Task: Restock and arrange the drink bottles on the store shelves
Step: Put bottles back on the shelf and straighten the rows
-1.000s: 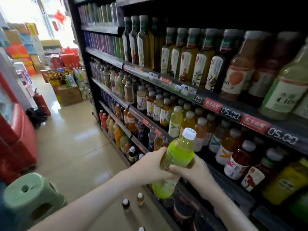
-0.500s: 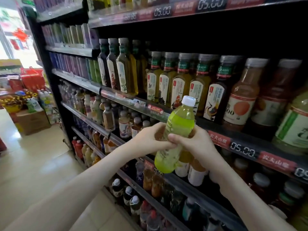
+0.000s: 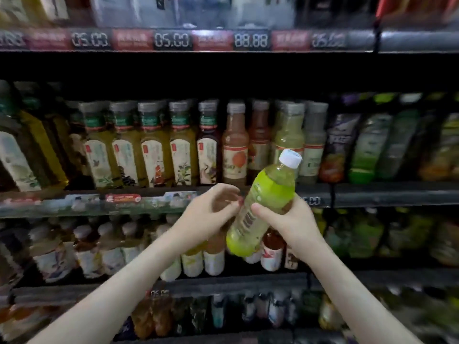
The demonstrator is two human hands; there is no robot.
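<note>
Green bottle (image 3: 270, 189) at centre frame, tilted, white cap toward the upper right, in front of the middle shelf (image 3: 372, 194). Right hand (image 3: 285, 219) is wrapped round its middle. Left hand (image 3: 206, 212) is curled just beside it, fingertips at the label; gripping or not, can't tell.

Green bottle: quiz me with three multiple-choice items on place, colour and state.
1. Where is the green bottle?
A. on the floor
B. in the right hand, before the shelves
C. lying on the top shelf
2. Its cap is:
A. white
B. red
C. black
3. The bottle is:
A. upside down
B. tilted, cap up and right
C. lying flat
Answers: 1 B, the hand grips its middle; 2 A, the cap shows white; 3 B, the cap points to the upper right.
</note>
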